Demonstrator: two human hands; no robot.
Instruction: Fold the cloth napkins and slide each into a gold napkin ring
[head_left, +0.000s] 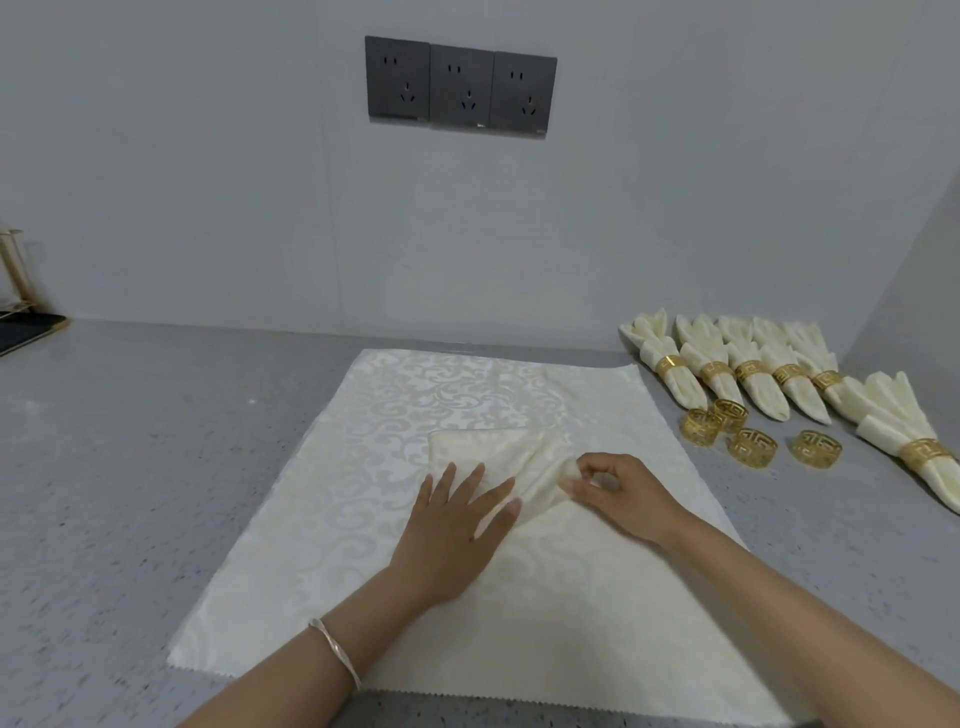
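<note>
Napkin in work: a cream damask cloth napkin (483, 452), partly folded into a small rectangle, lies mid-tabletop on a larger spread cream damask cloth (332, 499). I cannot tell whether the 2 are separate pieces.
Left hand: the left hand (457, 519) rests flat on the napkin's near-left part, its grip wide and fingers straight, pinning the layers.
Right hand: the right hand (618, 493) sits just beside it, its grip narrow, thumb and fingertips pinching a raised fold at the napkin's right edge.
Step in hand: by my judgement a fold is being formed. This napkin has no ring on it yet.
Done: 6 folded cream napkins in gold rings (758, 395) lie in a row at the far right, the 6th nearest the camera and slightly apart.
Left: 4 loose gold openwork napkin rings (753, 447) lie between that row and the spread cloth, so probably up to 4 napkins remain, this one included.
Progress: judged a little past halfway, 6 of perhaps 10.
Surroundings: a grey speckled tabletop (130, 467) and 3 dark wall sockets (460, 85) behind.
</note>
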